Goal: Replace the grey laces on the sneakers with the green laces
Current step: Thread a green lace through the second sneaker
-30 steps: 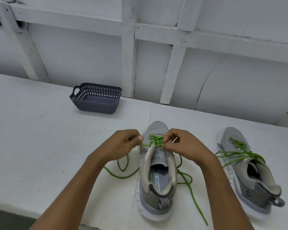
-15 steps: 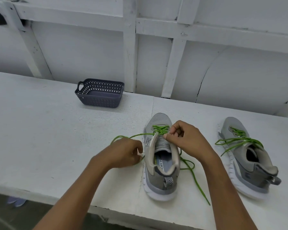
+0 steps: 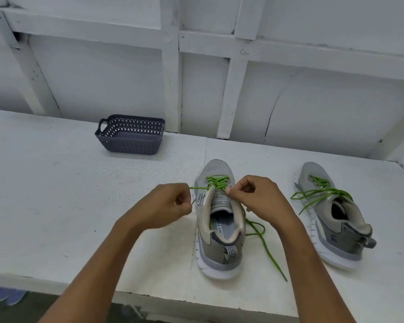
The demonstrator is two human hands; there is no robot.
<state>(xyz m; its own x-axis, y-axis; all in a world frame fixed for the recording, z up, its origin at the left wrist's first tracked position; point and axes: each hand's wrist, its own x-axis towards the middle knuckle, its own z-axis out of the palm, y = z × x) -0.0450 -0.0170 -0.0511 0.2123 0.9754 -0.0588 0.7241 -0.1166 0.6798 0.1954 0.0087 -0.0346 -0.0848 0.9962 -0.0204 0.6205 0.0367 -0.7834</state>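
The wide white tabletop (image 3: 56, 206) carries everything. The first grey mesh sneaker with a white sole (image 3: 219, 248) stands close to the near edge, about the middle, with its heel toward that edge. The second grey mesh sneaker (image 3: 336, 234) stands nearer the right end, well apart from the first. A dark grey perforated plastic basket (image 3: 131, 145) sits at the far edge, to the left of both shoes.

The left hand (image 3: 166, 206) is just beside the left side of the first sneaker. Its grip is pressed together and pinches one strand of the thin green lace (image 3: 217, 183), which runs tight from the left eyelets to the fingers. The right hand (image 3: 254, 197) is over the right eyelets, and its grip pinches the same lace at the upper crossing. The other end of this lace lies loose on the tabletop at the right of the shoe, toward the near edge. The second sneaker has its own green lace (image 3: 322, 194), threaded but slack and not tied. No grey lace is visible.

I judge the lacing of the first shoe is about half done. The risk is in the left pull. If it is too strong, the free end can shorten and slip back through an eyelet, or the two ends become unequal. The light shoe can also slide sideways if the right hand does not steady it.
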